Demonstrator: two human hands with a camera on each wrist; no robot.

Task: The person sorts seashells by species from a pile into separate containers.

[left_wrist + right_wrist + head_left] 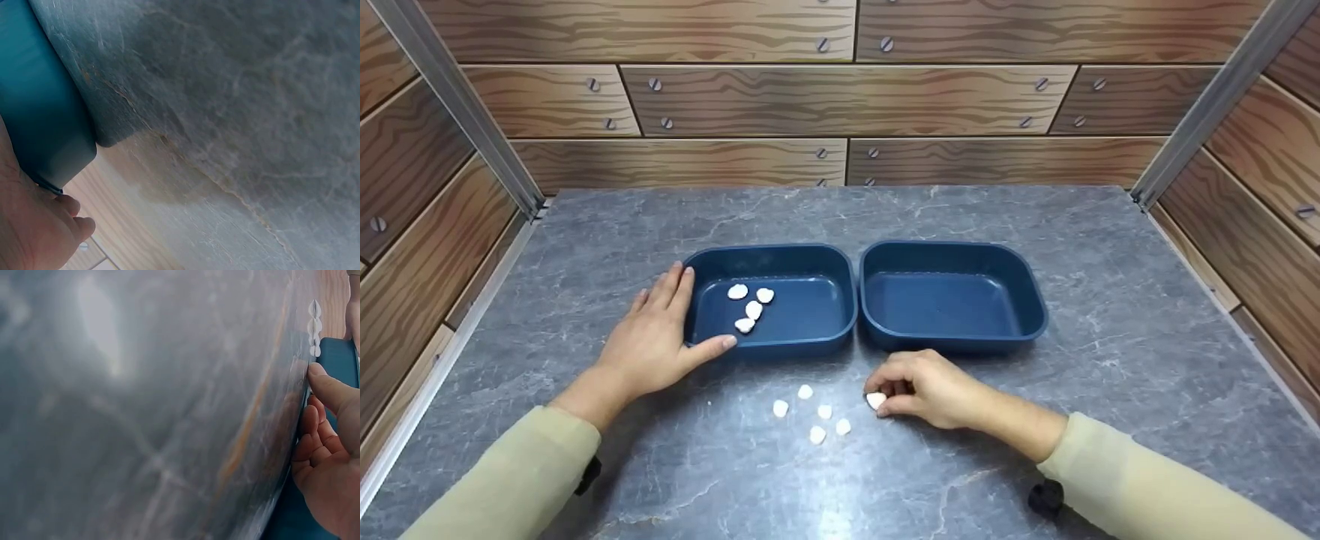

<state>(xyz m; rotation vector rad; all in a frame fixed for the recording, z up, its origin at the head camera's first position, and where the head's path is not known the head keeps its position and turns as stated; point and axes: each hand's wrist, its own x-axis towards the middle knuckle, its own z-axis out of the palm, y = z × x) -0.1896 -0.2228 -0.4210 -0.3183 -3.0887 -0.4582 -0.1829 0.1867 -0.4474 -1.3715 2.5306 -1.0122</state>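
Observation:
My left hand (651, 341) rests on the left blue bin (791, 346), fingers straight along its left side and thumb at the near rim. Inside that bin lie several small white pebbles (754, 309). In front of the right blue bin (960, 341), my right hand (936, 391) pinches one white pebble (875, 400) between thumb and fingers, low over the table. Several more loose pebbles (825, 412) lie to its left. The right wrist view shows the right thumb (329, 388) and curled fingers; the pinched pebble is hidden there.
Both bins stand side by side on a grey marbled table (840, 214), their short sides nearly touching. Wood-patterned panels (840, 101) close off the back and both sides, with metal posts (1207, 105) at the corners.

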